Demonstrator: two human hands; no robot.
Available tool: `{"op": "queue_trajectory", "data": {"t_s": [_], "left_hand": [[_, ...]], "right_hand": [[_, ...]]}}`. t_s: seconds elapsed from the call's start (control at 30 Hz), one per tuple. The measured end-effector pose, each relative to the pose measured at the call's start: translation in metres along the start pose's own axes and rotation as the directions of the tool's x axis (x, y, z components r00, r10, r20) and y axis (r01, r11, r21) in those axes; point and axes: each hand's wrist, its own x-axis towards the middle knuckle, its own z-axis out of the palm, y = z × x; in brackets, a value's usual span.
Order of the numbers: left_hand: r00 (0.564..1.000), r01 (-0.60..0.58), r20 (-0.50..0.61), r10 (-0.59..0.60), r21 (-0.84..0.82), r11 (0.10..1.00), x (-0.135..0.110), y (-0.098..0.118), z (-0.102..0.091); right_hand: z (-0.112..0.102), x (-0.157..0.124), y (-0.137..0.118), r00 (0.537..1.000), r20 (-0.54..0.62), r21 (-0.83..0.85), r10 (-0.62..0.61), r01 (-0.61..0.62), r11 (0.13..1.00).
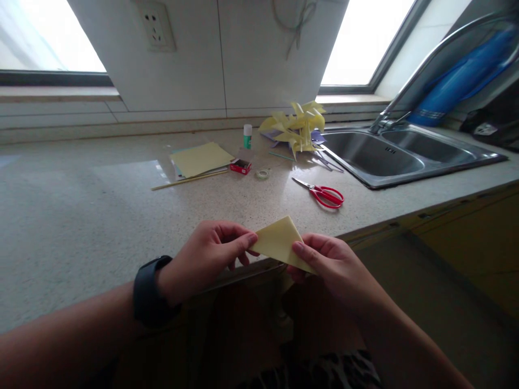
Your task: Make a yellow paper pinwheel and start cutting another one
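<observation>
Between my two hands is a piece of folded yellow paper, roughly triangular, held over the counter's front edge. My left hand pinches its left corner between thumb and fingers. At the right corner, my right hand grips it with the thumb on top; the fingers beneath are partly hidden. Scissors with red handles lie beyond the paper. Farther back are a stack of coloured paper sheets with yellow on top, a small red box, a roll of tape and a glue stick.
Yellow and purple paper pinwheels are piled near the wall, beside a steel double sink with a tall faucet. A thin yellowish stick lies before the paper stack. The stone counter stretches left; a blue object stands behind the sink.
</observation>
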Motion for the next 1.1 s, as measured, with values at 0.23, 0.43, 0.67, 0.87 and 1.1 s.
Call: {"op": "queue_trajectory", "data": {"t_s": [0.23, 0.43, 0.67, 0.87, 1.1], "left_hand": [[0.992, -0.124, -0.040, 0.123, -0.020, 0.992, 0.000, -0.008, 0.001], [0.923, -0.352, -0.094, 0.374, 0.193, 0.916, -0.002, -0.023, 0.002], [0.836, -0.511, -0.005, 0.549, 0.357, 0.782, -0.006, -0.021, 0.000], [0.817, -0.541, 0.029, 0.576, 0.383, 0.749, -0.006, -0.023, 0.000], [0.858, -0.485, 0.013, 0.514, 0.355, 0.799, -0.005, -0.021, 0.002]], "right_hand": [[-0.007, 0.001, 0.005, 1.000, -0.028, 0.032, 0.011, -0.010, 0.999], [-0.014, -0.003, 0.004, 0.999, -0.053, 0.044, 0.008, -0.006, 0.999], [-0.017, -0.008, 0.002, 0.999, -0.031, 0.045, 0.034, -0.033, 0.998], [-0.020, -0.009, 0.003, 0.999, -0.014, 0.049, 0.030, -0.030, 0.998], [-0.020, -0.010, 0.001, 1.000, -0.022, -0.030, -0.010, 0.009, 1.000]]}}
